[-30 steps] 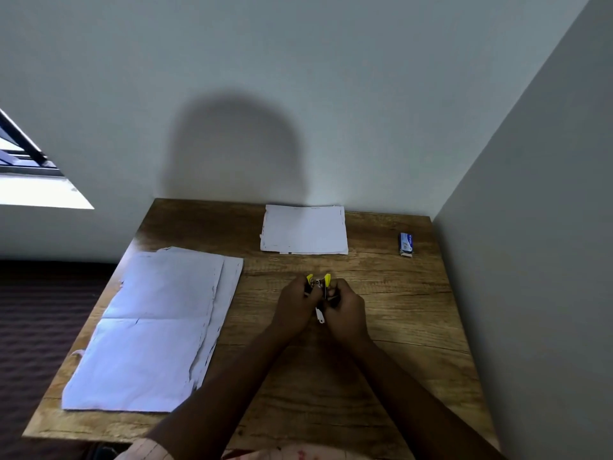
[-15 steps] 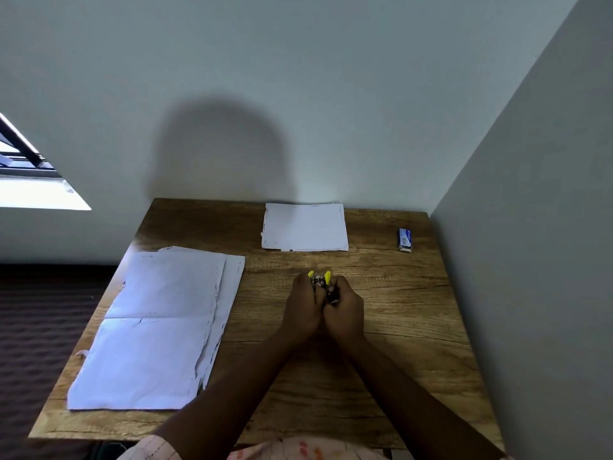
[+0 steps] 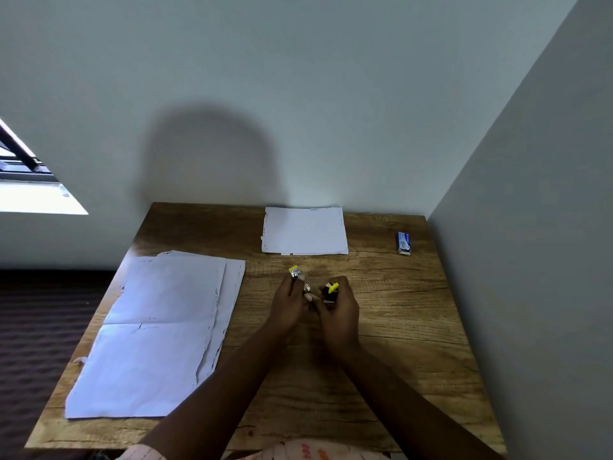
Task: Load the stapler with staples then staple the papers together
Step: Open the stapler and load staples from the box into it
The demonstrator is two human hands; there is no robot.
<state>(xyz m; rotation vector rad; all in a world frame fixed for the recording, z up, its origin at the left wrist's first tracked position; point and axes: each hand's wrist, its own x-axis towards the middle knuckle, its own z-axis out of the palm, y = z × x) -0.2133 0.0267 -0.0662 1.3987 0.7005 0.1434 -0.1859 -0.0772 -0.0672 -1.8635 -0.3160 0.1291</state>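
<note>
Since half a second ago, the two yellow-tipped halves of the stapler (image 3: 311,287) have swung apart: they stood side by side between the hands and now splay open, one yellow tip up-left, the other to the right. Left hand (image 3: 288,305) is curled around the shiny metal half, whose yellow end pokes out above the knuckles. Right hand (image 3: 338,308) is closed on the black plastic half with its yellow cap. Both hands sit close together at the centre of the frame, above the table (image 3: 381,376), and their fingers hide much of the stapler's middle.

The table is brown wood with a strong grain and dark cracks running across it. A small squarish stack of white papers (image 3: 305,231) lies flat above the hands, near the far edge by the pale wall. A larger pile of white sheets (image 3: 159,333) with a crease across the middle and ragged right edges fills the left of the table. A small blue and white staple box (image 3: 403,242) sits at the upper right, well apart from the hands. A patterned sleeve edge shows at the bottom of the frame.
</note>
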